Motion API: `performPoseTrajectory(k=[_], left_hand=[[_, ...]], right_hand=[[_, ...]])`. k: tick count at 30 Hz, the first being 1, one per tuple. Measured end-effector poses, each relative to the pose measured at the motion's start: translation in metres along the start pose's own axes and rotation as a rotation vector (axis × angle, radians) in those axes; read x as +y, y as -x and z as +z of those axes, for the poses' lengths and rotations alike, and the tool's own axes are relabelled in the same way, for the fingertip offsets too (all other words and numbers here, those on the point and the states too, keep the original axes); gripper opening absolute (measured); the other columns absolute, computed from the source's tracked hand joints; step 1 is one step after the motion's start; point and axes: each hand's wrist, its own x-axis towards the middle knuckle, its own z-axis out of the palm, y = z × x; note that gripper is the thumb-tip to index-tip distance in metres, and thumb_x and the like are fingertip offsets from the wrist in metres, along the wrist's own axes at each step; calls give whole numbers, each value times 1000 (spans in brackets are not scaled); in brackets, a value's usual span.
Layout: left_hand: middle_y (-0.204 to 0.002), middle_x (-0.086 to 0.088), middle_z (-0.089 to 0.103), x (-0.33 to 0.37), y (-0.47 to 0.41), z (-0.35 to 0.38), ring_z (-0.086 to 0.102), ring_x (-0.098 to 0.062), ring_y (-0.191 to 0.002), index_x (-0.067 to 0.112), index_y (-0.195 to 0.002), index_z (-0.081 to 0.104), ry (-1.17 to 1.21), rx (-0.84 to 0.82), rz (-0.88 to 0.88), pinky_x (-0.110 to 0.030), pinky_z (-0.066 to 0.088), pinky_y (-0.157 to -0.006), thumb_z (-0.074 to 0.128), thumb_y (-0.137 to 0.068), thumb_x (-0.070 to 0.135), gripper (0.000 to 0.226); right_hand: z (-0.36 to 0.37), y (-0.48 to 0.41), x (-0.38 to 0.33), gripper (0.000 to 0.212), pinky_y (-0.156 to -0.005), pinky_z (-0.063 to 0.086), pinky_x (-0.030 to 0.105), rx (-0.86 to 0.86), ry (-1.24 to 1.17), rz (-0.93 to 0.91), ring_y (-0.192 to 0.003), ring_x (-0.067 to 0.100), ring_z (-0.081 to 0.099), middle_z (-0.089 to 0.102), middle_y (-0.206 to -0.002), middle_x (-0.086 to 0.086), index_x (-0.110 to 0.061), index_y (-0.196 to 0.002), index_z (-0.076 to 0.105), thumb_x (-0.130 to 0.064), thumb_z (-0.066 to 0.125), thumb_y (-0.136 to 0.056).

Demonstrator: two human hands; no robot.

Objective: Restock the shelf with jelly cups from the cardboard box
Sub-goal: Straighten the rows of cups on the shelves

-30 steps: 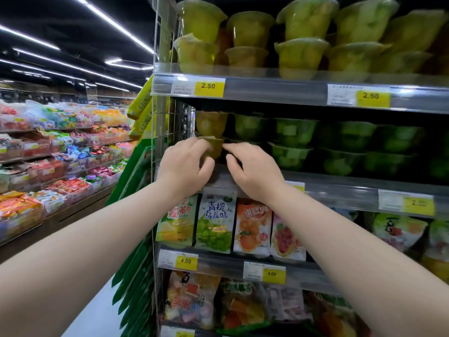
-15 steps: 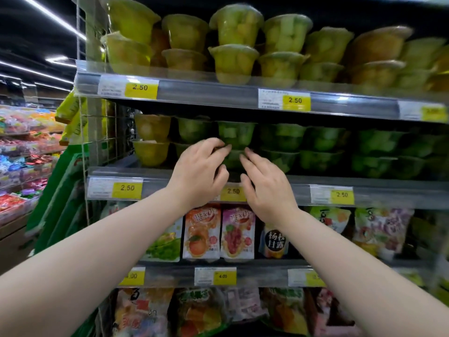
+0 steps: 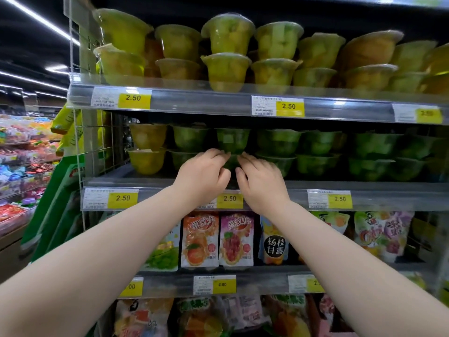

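Green jelly cups stand two high along the middle shelf (image 3: 388, 194). My left hand (image 3: 202, 175) and my right hand (image 3: 261, 181) reach in side by side, with fingers curled round a lower green jelly cup (image 3: 232, 162) from both sides. Another green cup (image 3: 232, 141) sits stacked right above it. My hands hide most of the held cup. Two yellow jelly cups (image 3: 147, 160) stand stacked at the shelf's left end. The cardboard box is out of view.
The top shelf (image 3: 194, 100) carries several yellow jelly cups (image 3: 227, 69) in two layers. Snack pouches (image 3: 237, 239) hang below the middle shelf. A wire side panel (image 3: 97, 147) bounds the shelves on the left, and another aisle's shelves (image 3: 21, 166) lie beyond it.
My hands moved right from the yellow cups at the shelf's left end to the green stack. Their fingers have closed in round the lower green cup.
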Motion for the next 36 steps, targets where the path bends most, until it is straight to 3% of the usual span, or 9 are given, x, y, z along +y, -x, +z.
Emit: performPoseTrajectory(k=[5,8,10,13,20,28,30,33,36], left_hand=[[-123,-6,63,14,-2,0,60,-25,-108,10,-123,64,92,96,161,-36,51,-88,33,-86,30,52],[-133,-6,58,36,-6,7,56,-23,-119,11,-132,57,121,57,219,-36,48,-97,29,-86,32,58],[-145,-4,47,51,-9,14,44,-20,-133,12,-141,47,125,11,203,-33,37,-108,24,-86,37,65],[-153,-3,35,62,-13,25,33,-18,-140,13,-146,38,98,-46,160,-29,27,-112,27,-85,34,65],[-150,1,40,68,-26,33,39,-19,-136,19,-143,44,64,-56,101,-33,35,-108,34,-89,34,57],[-152,4,37,64,-36,37,35,-15,-139,22,-144,43,-2,-110,41,-29,34,-107,38,-94,33,51],[-147,2,44,67,-36,36,40,-18,-134,21,-140,49,-3,-88,22,-31,37,-104,32,-88,38,57],[-135,-2,55,79,-36,38,51,-25,-123,16,-129,60,14,-39,101,-36,45,-97,25,-81,42,65],[-137,-2,55,100,-41,44,51,-23,-123,16,-131,58,7,-45,197,-36,44,-98,26,-84,41,62]], right_hand=[[-18,13,25,35,-81,49,40,249,-62,-201,-96,28,63,68,-104,10,-4,-109,68,-23,42,-94],[-26,25,45,35,-86,47,39,322,-10,-143,-100,28,60,66,-108,14,0,-112,65,-19,44,-93],[-27,34,57,39,-92,48,41,290,25,-83,-106,30,60,64,-116,16,1,-119,62,-21,43,-93],[-27,45,69,46,-95,47,41,211,78,-31,-113,33,59,59,-128,19,1,-127,57,-24,40,-93],[-29,41,84,48,-92,48,39,99,120,-6,-111,31,61,59,-130,15,-4,-124,61,-30,37,-91],[-38,26,86,76,-108,25,33,-78,86,10,-137,19,38,39,-151,0,-20,-142,44,-47,6,-82],[-41,29,91,70,-107,29,34,-60,52,-13,-134,20,41,44,-147,2,-19,-139,47,-45,11,-85],[-45,37,113,50,-94,45,41,85,46,-29,-115,30,58,61,-127,10,-11,-123,62,-34,31,-92],[-51,42,140,51,-95,47,46,112,114,88,-119,35,55,55,-134,16,-7,-129,58,-35,35,-92]])
